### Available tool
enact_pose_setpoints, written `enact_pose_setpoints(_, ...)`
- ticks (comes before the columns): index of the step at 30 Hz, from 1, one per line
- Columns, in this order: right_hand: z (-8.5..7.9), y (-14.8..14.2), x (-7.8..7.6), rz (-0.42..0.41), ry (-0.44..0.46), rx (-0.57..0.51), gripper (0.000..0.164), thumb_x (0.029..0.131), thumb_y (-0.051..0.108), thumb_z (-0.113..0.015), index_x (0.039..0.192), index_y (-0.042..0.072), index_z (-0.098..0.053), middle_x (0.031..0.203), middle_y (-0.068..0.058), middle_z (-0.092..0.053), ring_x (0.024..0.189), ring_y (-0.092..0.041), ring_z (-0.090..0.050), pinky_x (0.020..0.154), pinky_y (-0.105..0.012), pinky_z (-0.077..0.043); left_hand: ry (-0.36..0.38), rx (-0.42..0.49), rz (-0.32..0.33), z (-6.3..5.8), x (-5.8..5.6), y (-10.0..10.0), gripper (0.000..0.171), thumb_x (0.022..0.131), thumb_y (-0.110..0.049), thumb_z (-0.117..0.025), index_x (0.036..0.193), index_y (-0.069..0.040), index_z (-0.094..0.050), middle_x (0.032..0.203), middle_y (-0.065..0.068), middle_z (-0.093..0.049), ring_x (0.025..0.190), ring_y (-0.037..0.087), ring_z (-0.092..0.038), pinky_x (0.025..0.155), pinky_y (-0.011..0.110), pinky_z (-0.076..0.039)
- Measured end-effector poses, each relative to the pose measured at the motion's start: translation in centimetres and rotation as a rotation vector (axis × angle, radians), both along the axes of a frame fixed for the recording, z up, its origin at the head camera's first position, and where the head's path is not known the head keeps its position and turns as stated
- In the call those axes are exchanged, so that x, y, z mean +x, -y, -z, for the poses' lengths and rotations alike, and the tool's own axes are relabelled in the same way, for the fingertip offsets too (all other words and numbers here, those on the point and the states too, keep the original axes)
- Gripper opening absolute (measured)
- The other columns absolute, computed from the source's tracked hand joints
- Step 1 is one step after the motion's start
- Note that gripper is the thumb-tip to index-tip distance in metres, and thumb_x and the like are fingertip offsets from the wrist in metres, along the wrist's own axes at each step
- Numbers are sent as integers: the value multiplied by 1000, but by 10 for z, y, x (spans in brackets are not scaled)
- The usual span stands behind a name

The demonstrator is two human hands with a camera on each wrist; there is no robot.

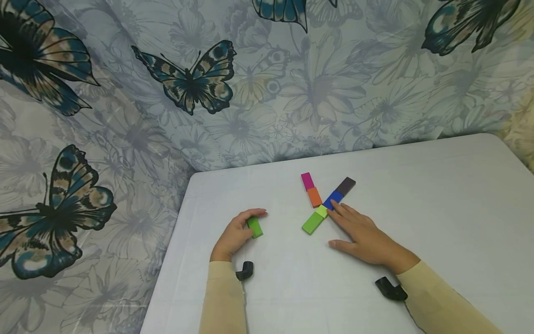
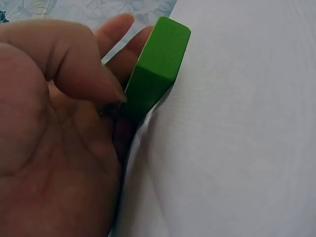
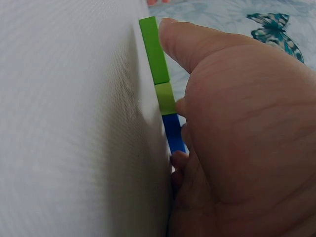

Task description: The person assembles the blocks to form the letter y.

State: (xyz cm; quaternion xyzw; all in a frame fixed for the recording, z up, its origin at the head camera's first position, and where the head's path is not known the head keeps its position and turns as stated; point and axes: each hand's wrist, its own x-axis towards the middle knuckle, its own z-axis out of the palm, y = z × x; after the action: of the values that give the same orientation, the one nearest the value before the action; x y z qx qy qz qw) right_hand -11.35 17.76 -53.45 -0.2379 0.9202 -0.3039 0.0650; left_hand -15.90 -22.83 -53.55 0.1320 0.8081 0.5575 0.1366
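My left hand (image 1: pixel 234 235) pinches a green block (image 1: pixel 256 228) between thumb and fingers at the table's left. In the left wrist view that block (image 2: pixel 165 49) is up close, on or just above the white surface. Over to the right, my right hand (image 1: pixel 367 237) lies with fingers extended, its fingertips at the blue block (image 1: pixel 331 200) and a small yellow-green block (image 1: pixel 321 211). A slanting row joins a dark block (image 1: pixel 346 186), the blue one, the yellow-green one and another green block (image 1: pixel 312 223). An orange block (image 1: pixel 314 197) and a magenta block (image 1: pixel 307 181) branch off toward the upper left.
The blocks lie on a white-covered table (image 1: pixel 438 195). Behind it and along its left hangs a cloth (image 1: pixel 325 88) printed with flowers and butterflies. Each wrist carries a black device, one at the left sleeve (image 1: pixel 223 297) and one at the right sleeve (image 1: pixel 442 297).
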Motion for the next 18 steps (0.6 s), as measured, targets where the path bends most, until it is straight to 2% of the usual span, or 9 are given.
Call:
enact_pose_setpoints(5,1,-1,-1,0,8,5,91,102,58,-71,171,9,-36,179,-15,-21,162,-45,-17,120,-74,-22,4,-28,-22,0,1,0,75,83,18,-54,143,-24,-72,141,-8,-69,150,14,-44,124,46,-26)
enact_pose_setpoints(12,1,0,-1,3,13,7,91,102,57,-72,171,9,-37,179,-15,-21,161,-45,-18,120,-74,-22,-22,-61,-49,1,0,-2,56,90,4,-78,138,-23,-76,128,-3,-74,142,21,-51,123,53,-29)
enact_pose_setpoints(18,0,0,-1,4,14,5,91,102,56,-72,170,8,-37,179,-15,-21,161,-45,-18,121,-74,-21,-65,-171,-33,3,-2,-8,47,90,-8,-88,130,-30,-80,129,-12,-71,127,21,-55,113,52,-41)
